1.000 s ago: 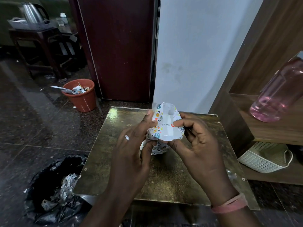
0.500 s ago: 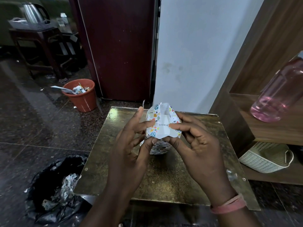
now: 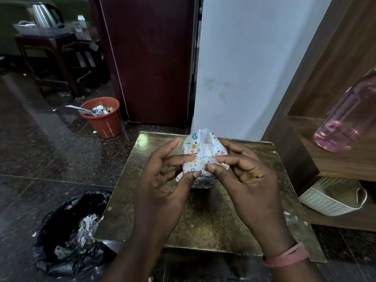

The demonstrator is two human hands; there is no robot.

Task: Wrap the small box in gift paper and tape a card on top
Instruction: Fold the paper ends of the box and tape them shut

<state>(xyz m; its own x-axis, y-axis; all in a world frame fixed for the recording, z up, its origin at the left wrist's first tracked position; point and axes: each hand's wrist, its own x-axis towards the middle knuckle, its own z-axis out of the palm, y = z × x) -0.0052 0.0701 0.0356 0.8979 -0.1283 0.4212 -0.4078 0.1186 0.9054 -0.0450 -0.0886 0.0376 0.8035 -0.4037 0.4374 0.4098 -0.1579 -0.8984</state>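
The left hand (image 3: pixel 162 180) and the right hand (image 3: pixel 244 180) meet at the centre of the frame, each pinching the gift paper (image 3: pixel 200 157) between thumb and forefinger where the flaps come together on the near face of the small box (image 3: pixel 203 182). The other fingers of both hands are spread loosely behind the parcel. A second ago the left forefinger reached up over the top edge and a wide white underside of the paper showed; now both thumbs sit lower and closer together, and the flaps are folded inward to a narrower point, with less white showing.

The paper is white with small coloured shapes, hearts and dots, plus some printed lettering. It stands bunched and open at the top. The parcel sits just above the gold-toned table (image 3: pixel 203 220), in the upper middle of its surface.

The box itself is almost wholly covered; only a patterned lower edge shows beneath the thumbs. Whether it touches the table cannot be told. At the right edge a pink bottle (image 3: pixel 345 119) is cut off.
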